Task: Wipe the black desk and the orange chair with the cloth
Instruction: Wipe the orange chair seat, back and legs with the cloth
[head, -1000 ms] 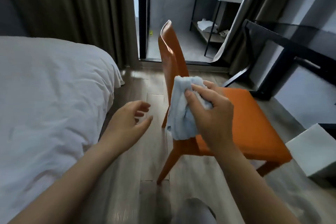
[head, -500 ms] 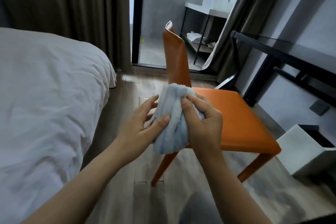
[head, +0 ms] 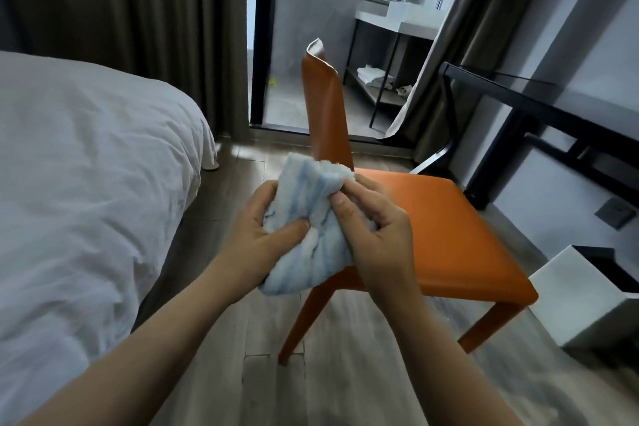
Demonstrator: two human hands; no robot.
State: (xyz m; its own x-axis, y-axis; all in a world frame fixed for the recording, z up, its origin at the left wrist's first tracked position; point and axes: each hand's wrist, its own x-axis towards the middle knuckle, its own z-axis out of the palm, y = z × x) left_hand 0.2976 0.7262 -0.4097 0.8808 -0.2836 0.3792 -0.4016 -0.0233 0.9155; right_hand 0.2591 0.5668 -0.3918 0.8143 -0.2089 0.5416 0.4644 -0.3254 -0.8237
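Two hands, left hand [head: 256, 235] and right hand [head: 377, 235], are clamped on a fluffy, bunched pale-blue cloth [head: 311, 218], held before the smooth orange chair [head: 449, 228].

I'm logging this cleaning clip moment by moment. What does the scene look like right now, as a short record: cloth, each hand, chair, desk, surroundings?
cloth: pale blue-and-white cloth, bunched, held up in front of the chair
left hand: left hand grips the cloth's left side, thumb across its front
right hand: right hand pinches the cloth's upper right edge
chair: orange chair on the wood floor, seat bare
desk: black desk at right, by the wall
surroundings: bed with white bedding at left; white bin at right
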